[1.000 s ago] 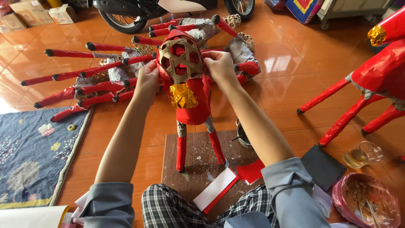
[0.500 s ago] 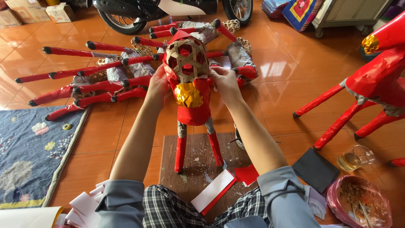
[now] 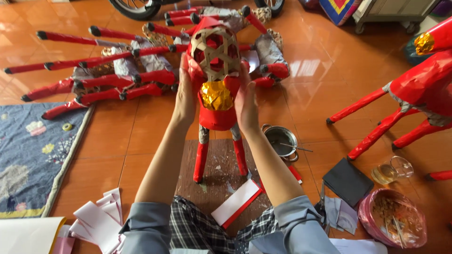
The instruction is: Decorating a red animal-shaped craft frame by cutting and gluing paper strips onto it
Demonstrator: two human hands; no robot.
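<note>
Standing on a wooden board (image 3: 221, 164) on the floor, one red paper animal figure (image 3: 215, 89) with a bare woven-bamboo head and a gold foil chest patch rests on two visible red legs. Both hands clasp it: left hand (image 3: 184, 91) and right hand (image 3: 245, 101), fingers spread flat along its sides. One small metal pot (image 3: 280, 140) sits just beside the right forearm.

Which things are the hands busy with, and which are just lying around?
In use:
- left hand and right hand, pressed to the sides of the red paper animal
- wooden board under its legs

Lying about:
- finished animals
- metal pot
- pink bowl
- rug
</note>
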